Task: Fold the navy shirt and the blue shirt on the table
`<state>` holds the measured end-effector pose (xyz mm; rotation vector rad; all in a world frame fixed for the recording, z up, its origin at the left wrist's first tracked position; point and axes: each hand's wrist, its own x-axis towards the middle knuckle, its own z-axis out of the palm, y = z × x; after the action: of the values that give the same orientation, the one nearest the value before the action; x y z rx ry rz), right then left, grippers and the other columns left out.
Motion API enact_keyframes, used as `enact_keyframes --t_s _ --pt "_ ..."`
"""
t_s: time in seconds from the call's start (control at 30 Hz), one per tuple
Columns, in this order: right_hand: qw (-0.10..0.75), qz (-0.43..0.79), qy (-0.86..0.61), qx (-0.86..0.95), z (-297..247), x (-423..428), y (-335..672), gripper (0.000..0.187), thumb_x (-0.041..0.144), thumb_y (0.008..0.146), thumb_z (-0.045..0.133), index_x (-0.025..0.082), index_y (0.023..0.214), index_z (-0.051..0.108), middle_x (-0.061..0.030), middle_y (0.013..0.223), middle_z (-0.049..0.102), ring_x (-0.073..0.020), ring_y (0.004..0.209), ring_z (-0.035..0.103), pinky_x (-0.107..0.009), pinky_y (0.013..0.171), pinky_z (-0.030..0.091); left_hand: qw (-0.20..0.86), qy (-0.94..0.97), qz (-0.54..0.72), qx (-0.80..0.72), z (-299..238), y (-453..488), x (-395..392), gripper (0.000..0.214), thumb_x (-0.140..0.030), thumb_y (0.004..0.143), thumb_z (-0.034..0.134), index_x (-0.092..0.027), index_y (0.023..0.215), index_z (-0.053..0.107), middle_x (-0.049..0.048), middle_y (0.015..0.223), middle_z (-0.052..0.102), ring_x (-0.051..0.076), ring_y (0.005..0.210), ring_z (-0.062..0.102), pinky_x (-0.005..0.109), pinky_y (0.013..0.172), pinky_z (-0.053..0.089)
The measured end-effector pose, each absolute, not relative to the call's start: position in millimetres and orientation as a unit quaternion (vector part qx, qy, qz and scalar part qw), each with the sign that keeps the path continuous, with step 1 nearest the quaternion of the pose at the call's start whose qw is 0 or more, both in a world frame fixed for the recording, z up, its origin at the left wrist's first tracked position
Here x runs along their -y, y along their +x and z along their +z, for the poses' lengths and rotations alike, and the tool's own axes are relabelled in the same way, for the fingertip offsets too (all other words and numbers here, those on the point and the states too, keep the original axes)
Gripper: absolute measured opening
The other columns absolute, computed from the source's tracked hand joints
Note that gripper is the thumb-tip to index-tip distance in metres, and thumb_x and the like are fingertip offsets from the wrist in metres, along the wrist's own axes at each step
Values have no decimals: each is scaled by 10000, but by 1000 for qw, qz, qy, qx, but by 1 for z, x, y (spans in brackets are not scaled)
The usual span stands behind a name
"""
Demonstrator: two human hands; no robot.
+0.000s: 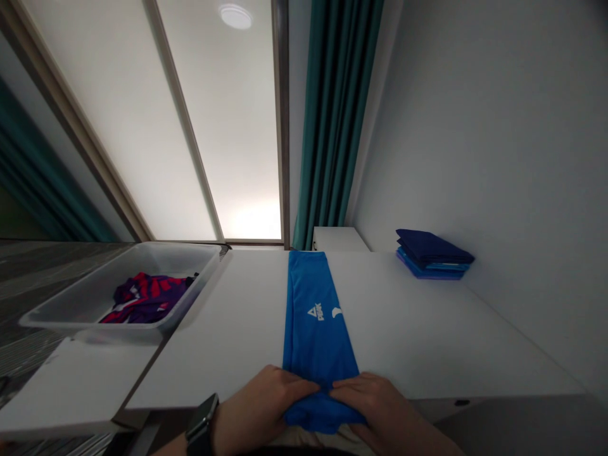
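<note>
A blue garment, folded into a long narrow strip with a white printed logo, lies lengthwise on the white table. Its near end hangs a little past the front edge. On the left of that end, my left hand is closed on the cloth, thumb pressed on top. Opposite it, my right hand grips the same end from the right side. Both thumbs nearly meet over the fabric. The fingers under the cloth are hidden. A dark watch sits on my left wrist.
A translucent plastic bin at the left holds a crumpled purple and red garment. Toward the back right, a stack of folded blue clothes rests on the table near the wall. A small white cabinet stands behind the table.
</note>
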<state>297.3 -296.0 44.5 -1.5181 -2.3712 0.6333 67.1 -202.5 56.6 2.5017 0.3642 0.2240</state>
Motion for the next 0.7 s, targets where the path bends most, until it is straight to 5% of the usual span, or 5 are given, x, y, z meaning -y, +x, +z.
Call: enact_keyframes --t_s 0.17,0.33,0.57,0.7 --pt "109 338 -511 783 88 264 310 160 298 881 547 195 834 661 -2 786 690 -143 700 618 -220 644 411 430 877 69 -204 87 80 180 193 -164 856 542 -209 928 716 -12 835 731 136 722 655 198 662 462" --pt "147 376 -481 778 88 204 330 147 299 873 548 179 825 619 2 810 652 -143 719 579 -234 669 411 448 843 111 -277 85 99 134 223 -351 851 578 -159 777 664 -1 728 662 152 666 582 240 613 428" --pt "164 343 -539 752 56 135 340 191 324 862 548 162 808 635 -8 812 666 -165 720 598 -259 665 441 405 829 202 -328 49 117 75 255 -384 839 578 -173 953 664 56 962 692 216 862 628 308 777 463" --pt "165 284 -590 737 36 120 340 260 296 829 590 174 1045 668 -66 1092 687 -232 995 620 -327 882 449 324 833 210 -397 26 115 66 333 -360 852 544 -175 1122 608 30 814 650 207 728 603 306 681 442"
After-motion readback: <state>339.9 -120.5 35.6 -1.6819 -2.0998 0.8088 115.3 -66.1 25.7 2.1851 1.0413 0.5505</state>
